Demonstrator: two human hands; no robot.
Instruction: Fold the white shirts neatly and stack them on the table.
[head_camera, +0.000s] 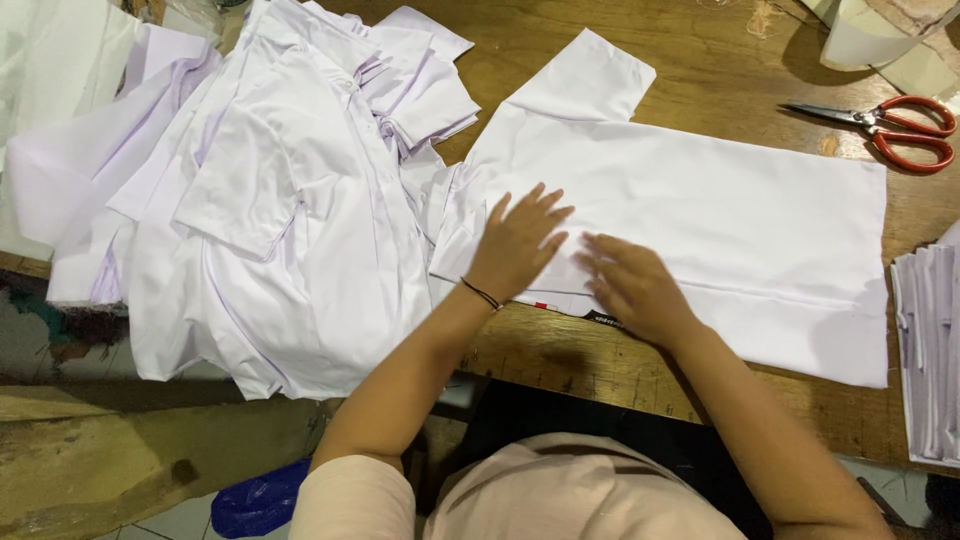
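item: white shirt (700, 200), laid flat across the wooden desk (600, 365), one short sleeve pointing to the far edge, its near hem close to the desk's front edge.

left hand (515, 245): flat on the shirt near the collar end, fingers spread, palm down, gripping nothing. a dark band sits on its wrist.

right hand (632, 287): just beside the left, also pressed flat on the cloth with fingers loose, holding nothing. it is a little blurred, so i cannot tell the finger positions exactly.

neighbours: a loose heap of white shirts (270, 200) touching the collar end and hanging over the desk's front at left; red-handled scissors (895, 128) well apart at the far right, blades closed as far as i can see; a stack of folded white cloth (928, 350) at the right edge; a blue bag (255, 500) on the floor below.

risks, as i judge them:
- the heap overlaps the collar end, so a sweep of the left hand could drag a neighbouring shirt along or ruck the cloth.
- pressing from one end only may push creases toward the free hem.
- the heap already overhangs; a nudge could slide it to the floor.
- the near hem sits at the desk's front edge and could slip off if tugged.
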